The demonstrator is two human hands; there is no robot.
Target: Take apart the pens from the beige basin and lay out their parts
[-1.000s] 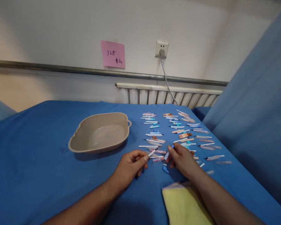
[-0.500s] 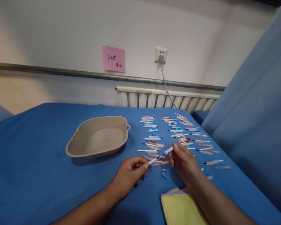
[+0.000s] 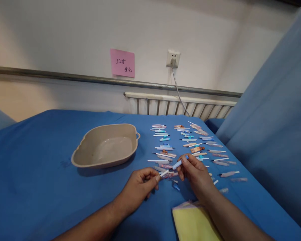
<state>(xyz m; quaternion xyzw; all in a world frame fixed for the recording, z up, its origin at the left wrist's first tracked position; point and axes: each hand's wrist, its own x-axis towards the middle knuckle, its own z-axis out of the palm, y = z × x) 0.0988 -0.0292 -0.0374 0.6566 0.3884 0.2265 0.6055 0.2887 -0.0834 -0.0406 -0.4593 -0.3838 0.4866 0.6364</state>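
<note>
My left hand (image 3: 137, 185) pinches a thin white pen refill (image 3: 165, 173) with a dark tip. Between the fingers of my right hand (image 3: 197, 175) is a light blue pen barrel (image 3: 177, 164) with a darker blue end. The refill's dark tip meets the barrel's lower left end; whether it has entered cannot be made out. Just below, on the blue cloth, lies a small blue pen part (image 3: 176, 186). Behind both hands, rows of loose pen barrels and white refills (image 3: 163, 154) are spread out, some pale, some pinkish, some blue.
A beige plastic basin (image 3: 107, 147) stands on the blue cloth (image 3: 40, 187) to the left. A folded yellow cloth (image 3: 194, 222) lies under my right forearm. Behind are a wall rail, a radiator (image 3: 163, 106) and a plugged-in cable; a blue curtain (image 3: 273, 117) hangs at right.
My right hand has moved left and slightly down, bringing the barrel to the refill's tip. The gap between them has closed. My left hand stays nearly where it was.
</note>
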